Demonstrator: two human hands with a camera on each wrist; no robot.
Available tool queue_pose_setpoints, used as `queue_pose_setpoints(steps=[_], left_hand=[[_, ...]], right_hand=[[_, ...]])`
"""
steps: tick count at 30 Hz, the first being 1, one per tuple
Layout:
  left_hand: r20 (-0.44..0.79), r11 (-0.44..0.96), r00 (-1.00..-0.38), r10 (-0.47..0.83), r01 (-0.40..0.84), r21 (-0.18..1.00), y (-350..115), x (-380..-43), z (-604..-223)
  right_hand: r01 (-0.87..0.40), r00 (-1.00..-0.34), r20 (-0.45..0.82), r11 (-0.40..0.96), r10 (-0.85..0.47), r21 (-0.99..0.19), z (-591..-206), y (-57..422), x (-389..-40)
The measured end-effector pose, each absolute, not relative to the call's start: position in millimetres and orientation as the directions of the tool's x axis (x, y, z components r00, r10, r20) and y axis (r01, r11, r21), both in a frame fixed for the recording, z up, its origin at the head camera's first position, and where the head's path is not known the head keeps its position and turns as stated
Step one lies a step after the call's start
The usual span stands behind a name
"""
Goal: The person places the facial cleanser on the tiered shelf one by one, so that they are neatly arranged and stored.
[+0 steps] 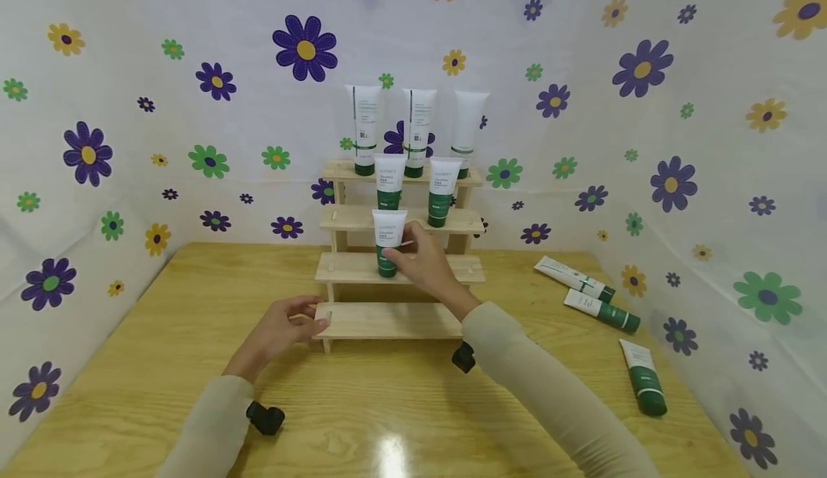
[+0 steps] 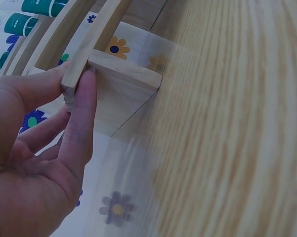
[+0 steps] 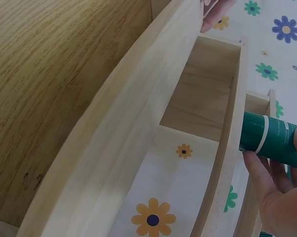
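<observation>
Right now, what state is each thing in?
Pale four-tier wooden rack: standing on yellowish wooden table
Three tall white-green tubes: upright, top tier
Two shorter white-green tubes: upright, second tier
Front white-green tube: upright, held
Three white-green tubes at right: lying
Left hand: pinching bottom shelf
Right hand: gripping front tube

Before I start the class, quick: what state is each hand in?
Left hand: pinching the end of the bottom shelf.
Right hand: holding a white-and-green tube.
</observation>
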State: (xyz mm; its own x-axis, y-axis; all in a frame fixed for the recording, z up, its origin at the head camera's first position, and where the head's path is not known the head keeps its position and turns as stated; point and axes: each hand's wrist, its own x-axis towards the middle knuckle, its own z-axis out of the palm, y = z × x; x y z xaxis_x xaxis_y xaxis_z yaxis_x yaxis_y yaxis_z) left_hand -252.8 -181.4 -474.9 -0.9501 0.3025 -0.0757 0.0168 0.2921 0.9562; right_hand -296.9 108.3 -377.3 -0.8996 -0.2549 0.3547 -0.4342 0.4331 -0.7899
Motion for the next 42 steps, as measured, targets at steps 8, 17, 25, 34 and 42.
queue_pose_setpoints(steps=[8, 17, 25, 34, 42], left_hand=[[-0.080, 0.292, -0.948, 0.307, 0.014, 0.956, -182.9, -252.2, -473.8], [-0.078, 0.287, -0.950, 0.303, 0.013, 0.958, -185.2, -251.9, -475.2], [-0.083, 0.335, -0.962, 0.262, 0.010, 0.942, -186.8, -256.7, -474.2], [-0.094, 0.302, -0.956, 0.278, -0.006, 0.953, -186.9, -252.1, -476.4], [-0.100, 0.315, -0.958, 0.270, -0.010, 0.949, -184.1, -250.9, -476.9]], right_hand=[[-0.414, -0.909, 0.335, 0.442, -0.249, -0.796, -377.8, 107.8, -294.8], [-0.407, -0.912, 0.326, 0.453, -0.249, -0.793, -377.1, 105.6, -295.5], [-0.417, -0.908, 0.338, 0.451, -0.246, -0.789, -373.3, 104.3, -298.2], [-0.405, -0.913, 0.328, 0.440, -0.243, -0.801, -379.1, 103.5, -295.2], [-0.368, -0.924, 0.273, 0.428, -0.270, -0.825, -380.2, 107.7, -294.8]])
